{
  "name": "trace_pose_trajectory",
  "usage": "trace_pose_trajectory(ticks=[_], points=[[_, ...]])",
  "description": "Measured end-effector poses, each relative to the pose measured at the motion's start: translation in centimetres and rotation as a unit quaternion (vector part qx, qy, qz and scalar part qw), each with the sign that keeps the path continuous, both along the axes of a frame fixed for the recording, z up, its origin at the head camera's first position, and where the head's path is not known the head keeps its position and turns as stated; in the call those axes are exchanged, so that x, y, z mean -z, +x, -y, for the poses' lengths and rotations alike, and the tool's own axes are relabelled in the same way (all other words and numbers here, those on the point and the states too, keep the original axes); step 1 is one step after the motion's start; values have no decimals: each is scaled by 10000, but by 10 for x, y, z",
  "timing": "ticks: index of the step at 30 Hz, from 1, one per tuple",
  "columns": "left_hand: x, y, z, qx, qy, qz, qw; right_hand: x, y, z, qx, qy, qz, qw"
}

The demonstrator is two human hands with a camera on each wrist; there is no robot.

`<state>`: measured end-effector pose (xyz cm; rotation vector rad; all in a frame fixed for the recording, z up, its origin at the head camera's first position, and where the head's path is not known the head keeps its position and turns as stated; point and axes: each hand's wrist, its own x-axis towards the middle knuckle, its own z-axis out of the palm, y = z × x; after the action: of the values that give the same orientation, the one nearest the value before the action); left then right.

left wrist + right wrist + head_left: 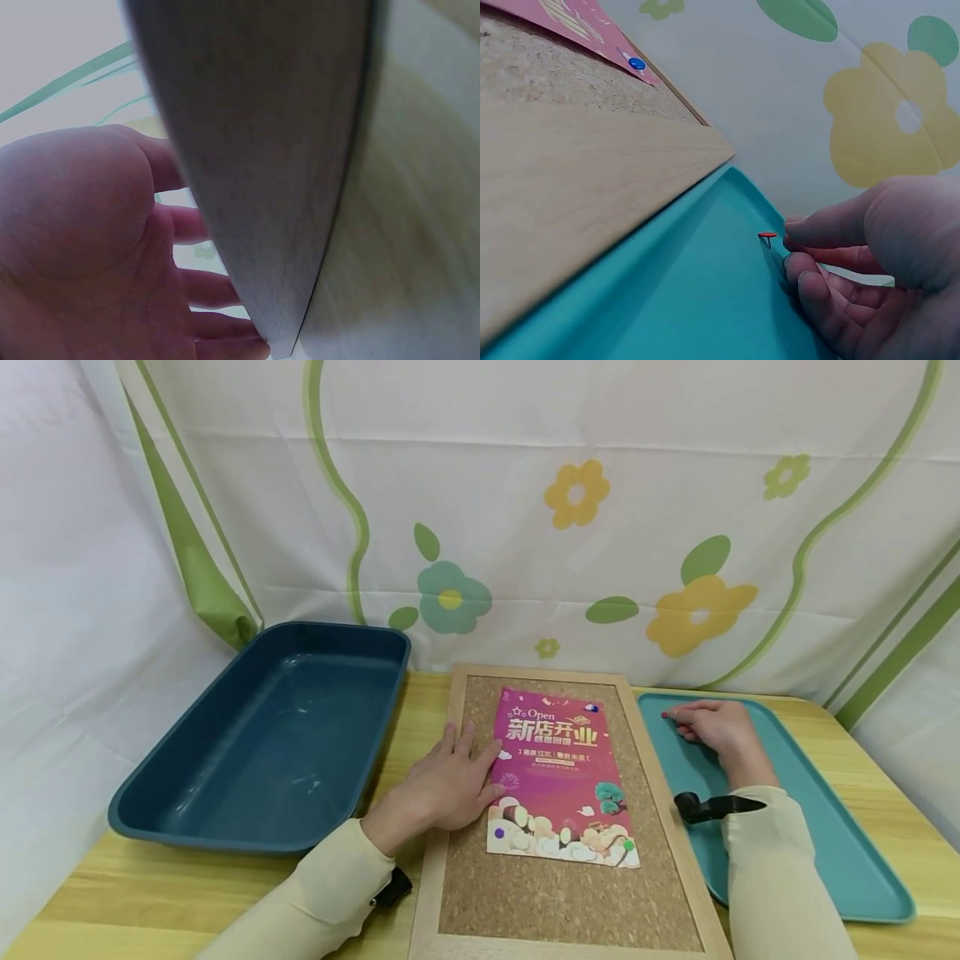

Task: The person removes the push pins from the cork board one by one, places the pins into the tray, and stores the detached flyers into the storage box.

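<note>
A corkboard (480,902) with a pale wooden frame lies on the table. A pink-purple poster (555,785) lies on its cork. A blue pushpin (637,64) sits at the poster's upper right corner, a purple one (499,833) at lower left, and a green one (628,844) at lower right. My left hand (450,785) rests flat over the board's left side, fingers spread, fingertips at the poster's left edge. My right hand (716,731) is over the teal tray (817,827), its bent fingertips right beside a red thumbtack (767,236), with a small gap showing.
A deep dark-blue basin (262,760) stands left of the board. The teal tray lies close along the board's right side. A white curtain (480,510) with printed flowers hangs behind the wooden table (135,893).
</note>
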<state>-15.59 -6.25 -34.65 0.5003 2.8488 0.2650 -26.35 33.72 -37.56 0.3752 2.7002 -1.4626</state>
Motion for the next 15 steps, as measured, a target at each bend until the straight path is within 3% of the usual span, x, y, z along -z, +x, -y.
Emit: trace_pose_trajectory(ticks=[15], points=[[0,0,0,26,-33,-17,10000,-11,-2,6,-174,-382,27,9991]])
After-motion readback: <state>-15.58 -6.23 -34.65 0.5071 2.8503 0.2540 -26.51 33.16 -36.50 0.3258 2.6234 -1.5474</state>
